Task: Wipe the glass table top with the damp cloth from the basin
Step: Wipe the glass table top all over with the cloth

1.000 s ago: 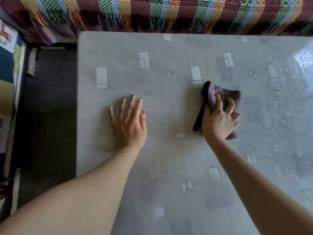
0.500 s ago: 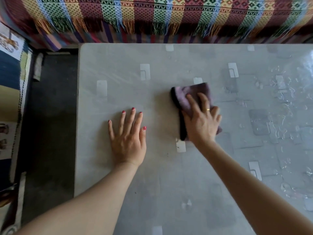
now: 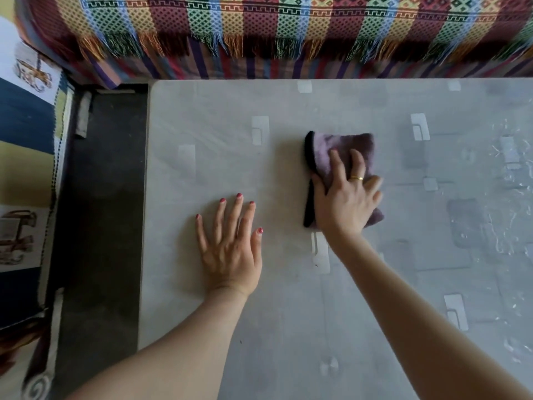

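A folded purple cloth (image 3: 346,142) with a black edge lies flat on the grey glass table top (image 3: 219,116), a little right of the middle. My right hand (image 3: 346,200) presses down on the cloth with its fingers laid out flat, covering the near half of it. My left hand (image 3: 230,243) rests palm down on the bare glass to the left of the cloth, fingers spread, holding nothing. The basin is not in view.
A sofa with a striped fringed throw (image 3: 288,24) runs along the table's far edge. Dark floor (image 3: 101,226) and a patterned rug (image 3: 26,140) lie beyond the left edge. Streaks of water (image 3: 507,197) glisten on the glass at the right.
My right hand has slid the cloth leftward across the glass and then a little toward the far edge. My left hand has stayed planted in the same place.
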